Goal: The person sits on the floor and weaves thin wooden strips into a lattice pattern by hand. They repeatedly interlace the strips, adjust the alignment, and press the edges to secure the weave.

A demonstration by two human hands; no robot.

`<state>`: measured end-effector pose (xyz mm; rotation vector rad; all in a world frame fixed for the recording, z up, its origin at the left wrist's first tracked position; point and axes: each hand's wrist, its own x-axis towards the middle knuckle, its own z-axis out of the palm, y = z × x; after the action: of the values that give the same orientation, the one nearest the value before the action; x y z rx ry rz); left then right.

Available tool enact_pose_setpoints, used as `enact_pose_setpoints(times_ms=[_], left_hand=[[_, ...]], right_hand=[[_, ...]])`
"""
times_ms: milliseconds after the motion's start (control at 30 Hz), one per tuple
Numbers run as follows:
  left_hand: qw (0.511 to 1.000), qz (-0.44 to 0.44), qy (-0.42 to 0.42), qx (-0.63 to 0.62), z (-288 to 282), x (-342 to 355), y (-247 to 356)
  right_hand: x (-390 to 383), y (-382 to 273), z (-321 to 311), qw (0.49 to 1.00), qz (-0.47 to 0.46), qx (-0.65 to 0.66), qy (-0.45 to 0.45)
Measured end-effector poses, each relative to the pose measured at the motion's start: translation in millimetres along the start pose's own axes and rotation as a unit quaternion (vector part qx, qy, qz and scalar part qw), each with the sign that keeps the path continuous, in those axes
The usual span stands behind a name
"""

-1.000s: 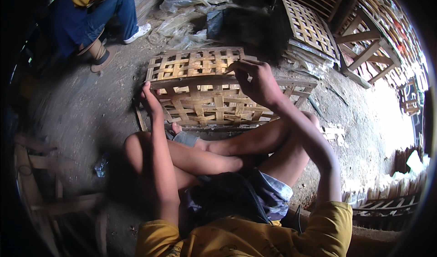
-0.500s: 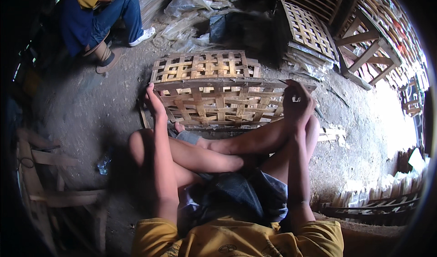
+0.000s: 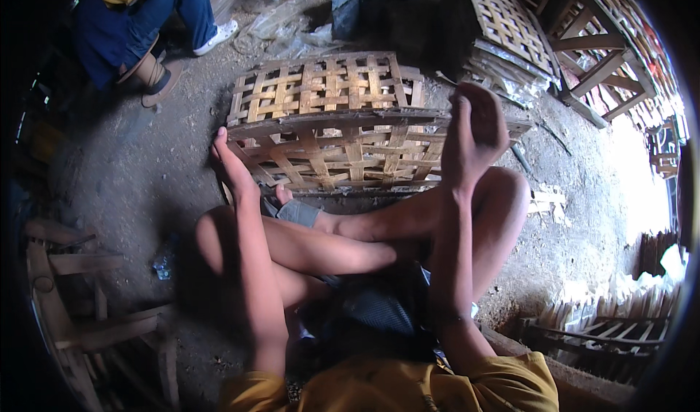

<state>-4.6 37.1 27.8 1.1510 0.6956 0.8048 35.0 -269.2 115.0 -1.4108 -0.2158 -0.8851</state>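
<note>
A woven bamboo panel [image 3: 356, 153] with a wooden edge strip stands slanted across my crossed legs, in front of another woven panel [image 3: 313, 84]. My left hand [image 3: 230, 164] is closed on the front panel's left end, thumb raised at its corner. My right hand [image 3: 475, 131] is raised at the front panel's right part, over the top edge, fingers curled; whether it holds anything I cannot make out. My bare legs and one foot show below the panel.
Another person [image 3: 157, 29] sits at upper left. Plastic sheets [image 3: 281, 25] lie behind. Stacked panels [image 3: 503, 29] and a wooden frame [image 3: 605, 76] stand at upper right, wooden pieces [image 3: 69, 288] at lower left, white bundles [image 3: 598, 302] at lower right.
My right hand moved rightward from near the middle of the top edge, then rose slightly. My left hand stays at the panel's left end. The view shifted slightly.
</note>
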Motion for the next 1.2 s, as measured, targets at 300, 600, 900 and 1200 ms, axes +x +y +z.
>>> enact_pose_setpoints(times_ms=[300,600,900,1200], left_hand=[[0.999,0.02,0.005,-0.034,-8.6,18.0,-19.8],[1.0,0.023,0.003,-0.019,4.6,9.7,-27.4],[0.998,0.01,-0.02,-0.055,15.5,9.4,-8.8],[0.999,0.017,-0.022,-0.036,-1.9,21.1,-17.0]], right_hand=[[-4.8,32.7,-57.7,0.966,-0.031,-0.237,0.098],[-23.6,41.3,-29.9,0.971,-0.074,-0.227,-0.037],[-50.4,4.5,44.3,0.959,-0.071,-0.203,-0.183],[-69.3,-12.6,70.6,0.94,-0.025,-0.213,-0.265]])
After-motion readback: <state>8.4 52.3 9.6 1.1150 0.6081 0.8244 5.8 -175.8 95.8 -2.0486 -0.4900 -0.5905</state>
